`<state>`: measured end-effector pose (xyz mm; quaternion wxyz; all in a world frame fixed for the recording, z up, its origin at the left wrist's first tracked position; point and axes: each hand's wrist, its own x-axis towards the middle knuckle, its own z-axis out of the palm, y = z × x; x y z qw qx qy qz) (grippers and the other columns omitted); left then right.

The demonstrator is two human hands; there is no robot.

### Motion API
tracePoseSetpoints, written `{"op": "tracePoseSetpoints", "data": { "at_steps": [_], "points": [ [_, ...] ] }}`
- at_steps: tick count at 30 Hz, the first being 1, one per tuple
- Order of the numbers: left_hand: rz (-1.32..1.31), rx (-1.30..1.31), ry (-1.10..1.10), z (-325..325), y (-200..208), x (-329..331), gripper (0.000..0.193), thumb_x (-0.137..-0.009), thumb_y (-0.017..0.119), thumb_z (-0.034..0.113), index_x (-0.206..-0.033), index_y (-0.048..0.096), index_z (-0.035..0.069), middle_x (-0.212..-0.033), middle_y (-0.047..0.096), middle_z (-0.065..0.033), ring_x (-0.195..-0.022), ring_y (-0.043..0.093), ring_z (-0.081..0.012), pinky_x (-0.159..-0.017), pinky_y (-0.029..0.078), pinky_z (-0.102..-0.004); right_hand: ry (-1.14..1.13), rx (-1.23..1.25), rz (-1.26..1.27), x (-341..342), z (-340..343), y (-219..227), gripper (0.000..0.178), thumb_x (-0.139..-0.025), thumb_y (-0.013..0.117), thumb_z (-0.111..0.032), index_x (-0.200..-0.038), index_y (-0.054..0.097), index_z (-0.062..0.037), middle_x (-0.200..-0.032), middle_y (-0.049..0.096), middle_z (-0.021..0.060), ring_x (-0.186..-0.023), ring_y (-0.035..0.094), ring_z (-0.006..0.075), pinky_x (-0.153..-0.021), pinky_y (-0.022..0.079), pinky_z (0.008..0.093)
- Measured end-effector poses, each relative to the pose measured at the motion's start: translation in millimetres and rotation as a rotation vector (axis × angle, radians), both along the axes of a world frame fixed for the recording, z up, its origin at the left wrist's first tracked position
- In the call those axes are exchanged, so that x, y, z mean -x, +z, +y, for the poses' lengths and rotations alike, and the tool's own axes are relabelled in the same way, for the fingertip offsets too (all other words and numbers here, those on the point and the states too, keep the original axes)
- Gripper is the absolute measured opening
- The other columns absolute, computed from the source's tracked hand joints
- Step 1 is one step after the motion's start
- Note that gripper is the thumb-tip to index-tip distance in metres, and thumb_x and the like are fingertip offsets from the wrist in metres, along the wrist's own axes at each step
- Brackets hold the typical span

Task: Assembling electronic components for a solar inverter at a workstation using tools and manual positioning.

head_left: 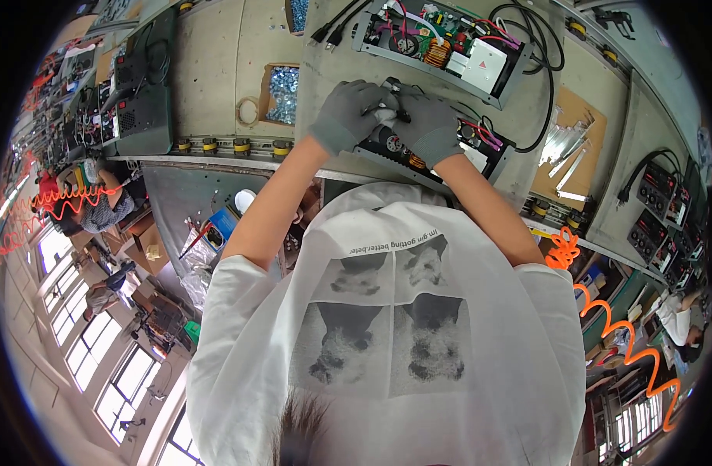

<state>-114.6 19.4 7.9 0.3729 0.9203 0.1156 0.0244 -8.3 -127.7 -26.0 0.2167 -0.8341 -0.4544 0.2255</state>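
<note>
Both my hands wear grey gloves and meet over the near end of an open metal-cased electronic unit at the table's front edge. My left hand is closed, its fingers curled at the unit's left end. Beside it my right hand is closed too, bent over the unit's middle. A small pale piece shows between the fingers, too hidden to name. Coils, a round fan-like part and pink wires show around the gloves. Just beyond stands a second open unit with a green circuit board, a copper coil and a white block.
Left of my hands sits a cardboard box of small metal fasteners, with a tan ring beside it. Metal strips lie on cardboard at right. Black cables loop behind the units. Orange coiled hoses hang at the right.
</note>
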Motion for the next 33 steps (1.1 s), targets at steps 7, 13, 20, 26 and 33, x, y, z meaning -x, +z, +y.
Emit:
{"op": "tracePoseSetpoints", "data": {
  "at_steps": [7,13,20,26,33],
  "points": [
    [-0.144,0.450,0.266,0,-41,-10,0.022,-0.093,0.059,0.023,-0.109,0.066,0.010,-0.111,0.065,-0.0082,-0.096,0.061,-0.0244,-0.094,0.047,-0.0360,0.047,-0.494,-0.128,8,-7,-15,0.019,-0.076,0.071,-0.025,-0.087,0.068,-0.0095,-0.081,0.068,0.0089,-0.075,0.065,0.0280,-0.065,0.051,0.0402],
    [-0.035,0.618,0.249,0,-53,-13,0.029,-0.094,0.057,0.030,-0.112,0.067,0.010,-0.104,0.068,-0.0090,-0.095,0.062,-0.0283,-0.092,0.048,-0.0394,0.280,-0.615,-0.208,27,-10,-6,0.023,-0.065,0.062,-0.009,-0.088,0.062,-0.0095,-0.087,0.064,0.0079,-0.080,0.062,0.0267,-0.064,0.051,0.0395],
    [-0.073,0.219,0.164,5,-68,-15,0.030,-0.097,0.053,0.027,-0.114,0.063,0.004,-0.103,0.068,-0.0113,-0.093,0.065,-0.0213,-0.084,0.050,-0.0332,0.217,-0.644,-0.176,33,-5,-8,0.024,-0.065,0.063,-0.004,-0.088,0.062,-0.0093,-0.087,0.065,0.0081,-0.080,0.063,0.0275,-0.063,0.052,0.0381],
    [-0.058,0.266,0.212,2,-61,-15,0.032,-0.093,0.056,0.033,-0.112,0.065,0.009,-0.105,0.068,-0.0151,-0.097,0.064,-0.0345,-0.086,0.051,-0.0413,0.123,-0.679,-0.195,33,-5,-8,0.023,-0.066,0.063,-0.004,-0.088,0.062,-0.0093,-0.084,0.064,0.0089,-0.078,0.063,0.0296,-0.064,0.052,0.0384],
    [0.046,0.497,0.284,-4,-45,-12,0.026,-0.095,0.056,0.024,-0.116,0.063,0.009,-0.105,0.067,-0.0069,-0.099,0.064,-0.0177,-0.088,0.050,-0.0310,-0.090,-0.424,-0.242,18,-9,-13,0.014,-0.075,0.067,-0.014,-0.088,0.064,-0.0105,-0.082,0.065,0.0103,-0.077,0.063,0.0326,-0.062,0.050,0.0419]
  ]
}}
